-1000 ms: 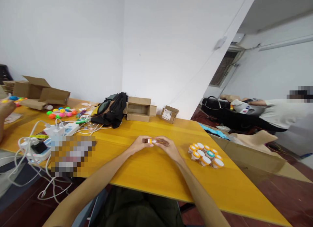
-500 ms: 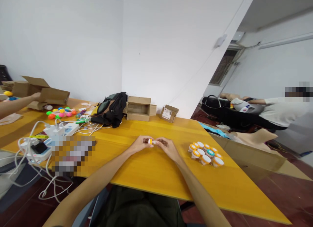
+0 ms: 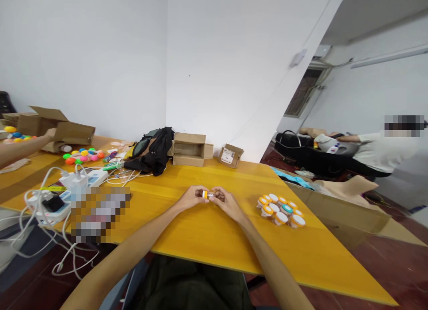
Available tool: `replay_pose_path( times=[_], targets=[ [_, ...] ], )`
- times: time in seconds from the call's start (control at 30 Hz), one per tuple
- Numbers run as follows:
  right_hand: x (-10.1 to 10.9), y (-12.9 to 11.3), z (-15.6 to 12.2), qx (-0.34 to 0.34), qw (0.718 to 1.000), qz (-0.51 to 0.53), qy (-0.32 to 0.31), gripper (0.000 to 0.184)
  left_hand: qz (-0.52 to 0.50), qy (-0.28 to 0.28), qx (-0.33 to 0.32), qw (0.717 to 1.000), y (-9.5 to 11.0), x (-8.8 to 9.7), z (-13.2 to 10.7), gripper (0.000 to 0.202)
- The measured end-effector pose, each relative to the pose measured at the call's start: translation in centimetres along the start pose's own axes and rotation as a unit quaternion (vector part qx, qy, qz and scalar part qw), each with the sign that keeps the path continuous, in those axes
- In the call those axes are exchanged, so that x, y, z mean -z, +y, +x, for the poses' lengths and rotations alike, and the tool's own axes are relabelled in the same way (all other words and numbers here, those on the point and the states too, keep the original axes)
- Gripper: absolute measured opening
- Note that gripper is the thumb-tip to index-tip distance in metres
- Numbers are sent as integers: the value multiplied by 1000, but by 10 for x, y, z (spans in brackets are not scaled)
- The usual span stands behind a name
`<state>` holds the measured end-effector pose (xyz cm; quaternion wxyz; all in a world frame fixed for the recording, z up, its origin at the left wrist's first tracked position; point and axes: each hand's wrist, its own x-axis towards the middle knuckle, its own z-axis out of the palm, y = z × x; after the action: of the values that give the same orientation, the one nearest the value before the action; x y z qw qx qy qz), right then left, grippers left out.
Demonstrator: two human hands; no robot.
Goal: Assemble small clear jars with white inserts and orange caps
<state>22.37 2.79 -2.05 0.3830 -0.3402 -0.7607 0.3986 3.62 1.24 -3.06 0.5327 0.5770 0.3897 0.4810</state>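
Note:
Between my two hands, just above the table, a small clear jar (image 3: 210, 195) lies on its side, its orange-and-white lid (image 3: 205, 194) toward the left. My left hand (image 3: 193, 197) is closed around the lid end. Curled fingers of my right hand (image 3: 228, 202) surround the clear end, with the thumb underneath; their exact contact is too small to make out. To the right of my hands stands a cluster of several similar small jars (image 3: 281, 217) with orange-rimmed white lids and one teal lid.
On the yellow table (image 3: 207, 238) are a power strip (image 3: 96, 177) with cables, colourful balls (image 3: 83, 157), a black backpack (image 3: 155, 149), an open carton (image 3: 189, 155) and a small box (image 3: 230, 156). Another person's arm (image 3: 30, 145) reaches in at left; a person in white (image 3: 377, 152) sits at right.
My right hand's fingers have loosened and spread around the jar's clear end, so more of it shows. My left hand stays almost in place on the lid.

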Motion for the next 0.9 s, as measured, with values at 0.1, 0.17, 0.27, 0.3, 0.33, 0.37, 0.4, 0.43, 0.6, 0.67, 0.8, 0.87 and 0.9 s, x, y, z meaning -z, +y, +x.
replay_pose_path(
  times=[0.1, 0.17, 0.27, 0.3, 0.33, 0.37, 0.4, 0.43, 0.6, 0.67, 0.8, 0.87, 0.9],
  targets=[
    [-1, -1, -1, 4, 1000, -27, -7, 41, -1, -2, 2, 1000, 0, 0, 0, 41],
    [0, -3, -1, 3, 998, -66, -8, 40, -1, -3, 7, 1000, 0, 0, 0, 41],
    [0, -5, -2, 3, 994, -107, -1, 41, 1, -5, 12, 1000, 1, 0, 0, 40],
    [0, -5, -2, 4, 994, -105, 1, 41, 2, -5, 11, 1000, 1, 0, -1, 39],
    [0, -5, -2, 6, 996, -94, 1, 39, 3, -4, 8, 1000, 2, 0, -1, 39],
    [0, -5, -2, 9, 997, -78, 1, 37, 5, -5, 5, 1000, 2, 0, -1, 38],
    [-1, -5, -1, 12, 998, -59, 1, 36, 7, -6, 2, 1000, 2, 0, -1, 37],
    [-1, -5, -1, 16, 999, -42, 0, 35, 10, -8, 0, 1000, 3, 0, -1, 35],
    [-2, -4, 0, 36, 999, -21, 14, 30, 20, -20, -9, 1000, 6, 0, -2, 32],
    [-1, -4, 0, 41, 999, -20, 24, 30, 23, -29, -13, 999, 6, 1, -2, 32],
    [-1, -4, -1, 33, 999, -22, 17, 33, 15, -28, -15, 999, 3, 0, -1, 38],
    [-1, -4, -1, 25, 999, -31, 12, 35, 8, -15, -15, 1000, 1, -1, 0, 42],
    [-2, -3, -1, 22, 999, -36, 12, 35, 7, -11, -15, 1000, 1, -1, 0, 43]
  ],
)
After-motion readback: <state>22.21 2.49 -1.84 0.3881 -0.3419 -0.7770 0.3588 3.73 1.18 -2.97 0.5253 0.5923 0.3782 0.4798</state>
